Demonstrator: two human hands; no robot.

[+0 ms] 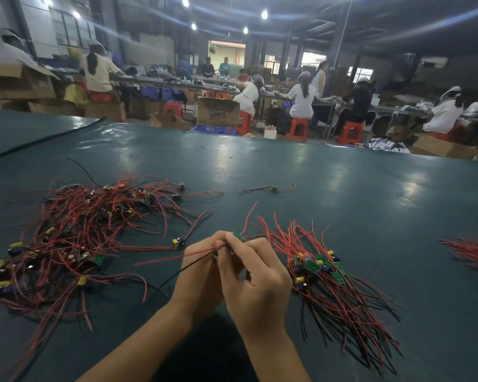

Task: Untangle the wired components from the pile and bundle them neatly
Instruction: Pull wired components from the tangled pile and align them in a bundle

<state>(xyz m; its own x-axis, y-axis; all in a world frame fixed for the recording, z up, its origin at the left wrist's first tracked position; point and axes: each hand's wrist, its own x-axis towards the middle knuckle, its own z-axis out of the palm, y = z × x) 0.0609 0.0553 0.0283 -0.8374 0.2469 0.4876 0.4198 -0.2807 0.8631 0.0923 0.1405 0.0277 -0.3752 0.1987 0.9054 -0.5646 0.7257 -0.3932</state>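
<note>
I am holding one wired component (pixel 238 236) with both hands, just above the desk (pixel 342 188) and between the two heaps. The grip of my left hand (pixel 202 271) and the grip of my right hand (pixel 255 274) are both pinching it close to its green end, fingertips meeting there. I cannot tell which fingers are taking the board and which the leads. Its red wire (pixel 177 255) and black wire (pixel 188 267) are trailing out to the left, free of the heap, so I am judging this piece to be already separated and now being straightened. To my right the sorted bundle (pixel 329 274) is lying with its boards together and its wires fanning both ways, and a further red bunch (pixel 472 252) is showing at the right edge. To my left the tangled pile (pixel 89 230) is looking much bigger than the bundle. One single piece (pixel 273 188) is lying apart, farther back on the desk. So I am thinking the work is under way, with most of it waiting: the pile is large, and I am seeing no tie around any bundle.
</note>
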